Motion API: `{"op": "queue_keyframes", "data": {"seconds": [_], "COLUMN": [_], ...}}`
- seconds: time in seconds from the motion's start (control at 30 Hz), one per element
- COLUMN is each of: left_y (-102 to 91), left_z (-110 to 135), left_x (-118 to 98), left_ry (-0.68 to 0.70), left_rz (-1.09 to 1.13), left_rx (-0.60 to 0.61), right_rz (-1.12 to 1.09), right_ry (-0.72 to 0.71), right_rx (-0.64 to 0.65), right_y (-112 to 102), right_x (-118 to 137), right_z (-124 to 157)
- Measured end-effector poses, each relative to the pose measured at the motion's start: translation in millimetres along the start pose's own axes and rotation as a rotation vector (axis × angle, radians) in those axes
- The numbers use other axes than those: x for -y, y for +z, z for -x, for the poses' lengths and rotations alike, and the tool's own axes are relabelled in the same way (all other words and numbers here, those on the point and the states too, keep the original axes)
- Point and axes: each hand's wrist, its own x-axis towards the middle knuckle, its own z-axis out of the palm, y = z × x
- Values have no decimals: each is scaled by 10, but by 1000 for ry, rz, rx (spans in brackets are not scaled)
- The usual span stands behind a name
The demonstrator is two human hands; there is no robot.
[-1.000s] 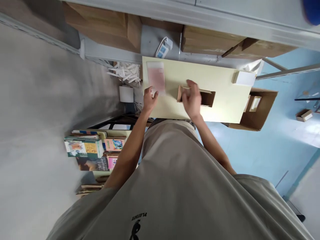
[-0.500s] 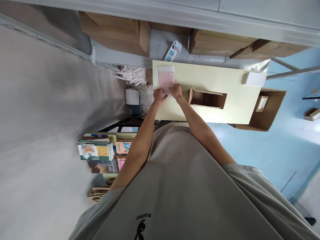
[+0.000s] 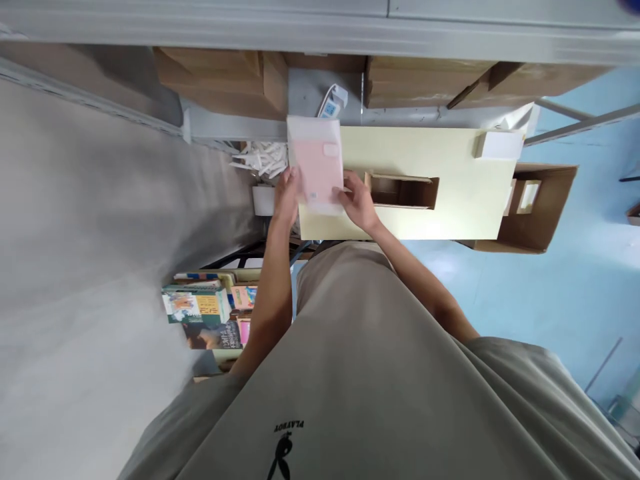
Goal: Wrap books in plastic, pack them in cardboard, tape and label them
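Note:
A pink flat item in a clear plastic sleeve (image 3: 317,165) is lifted above the left end of the pale yellow table (image 3: 460,200). My left hand (image 3: 287,196) grips its left edge and my right hand (image 3: 356,200) grips its right lower edge, fingers curled on it. An open small cardboard box (image 3: 403,191) lies on the table just right of my right hand. A white box (image 3: 493,145) sits at the table's far right corner.
Large cardboard cartons (image 3: 225,77) stand under a grey shelf behind the table. A power strip (image 3: 331,101) lies behind it. White plastic pieces (image 3: 260,159) pile at the left. Books (image 3: 200,310) are stacked on a low shelf. An open carton (image 3: 535,207) sits on the blue floor.
My right hand left the small cardboard box and moved left to the pink sleeve. Both hands took hold of the sleeve and raised it off the table.

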Motion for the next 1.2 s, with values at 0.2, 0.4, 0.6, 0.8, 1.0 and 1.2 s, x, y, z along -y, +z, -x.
{"op": "queue_keyframes", "data": {"seconds": [0.2, 0.4, 0.6, 0.8, 1.0, 1.2], "left_y": [486, 1063, 1412, 1664, 1724, 1917], "left_z": [288, 479, 480, 455, 417, 309], "left_x": [-639, -1082, -1243, -1131, -927, -728], "left_ry": [63, 266, 295, 269, 270, 208], "left_rz": [-149, -329, -421, -605, -677, -723], "left_rx": [255, 267, 323, 404, 385, 373], "right_rz": [-221, -88, 396, 625, 557, 552], "right_ry": [-14, -10, 88, 30, 17, 18], "right_rx": [-113, -182, -160, -74, -52, -34], "right_y": [-651, -1313, -1979, -2140, -2215, -2284], "right_x": [69, -121, -498, -763, -918, -960], "right_z": [568, 725, 732, 660, 593, 565]}}
